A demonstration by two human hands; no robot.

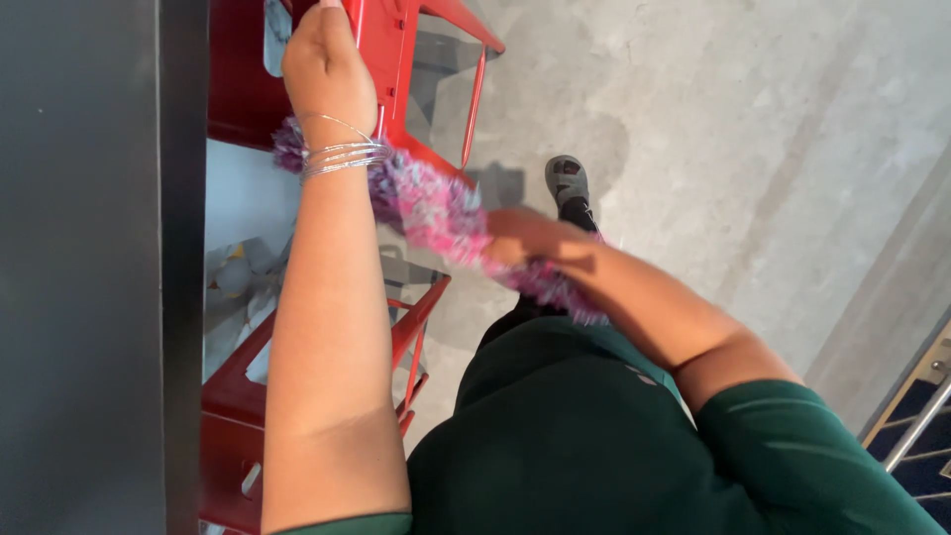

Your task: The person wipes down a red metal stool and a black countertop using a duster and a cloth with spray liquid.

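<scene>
Grey concrete floor (753, 129), mottled and daylit. Red metal chairs (416, 59) beside a dark table (89, 267). Railing (921, 421) at lower right.

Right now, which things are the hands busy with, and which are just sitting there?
In use:
- left hand, on the red metal chair
- right hand, with its grip on the fluffy pink duster

Just there:
- second red chair
- dark tabletop
- concrete floor
</scene>
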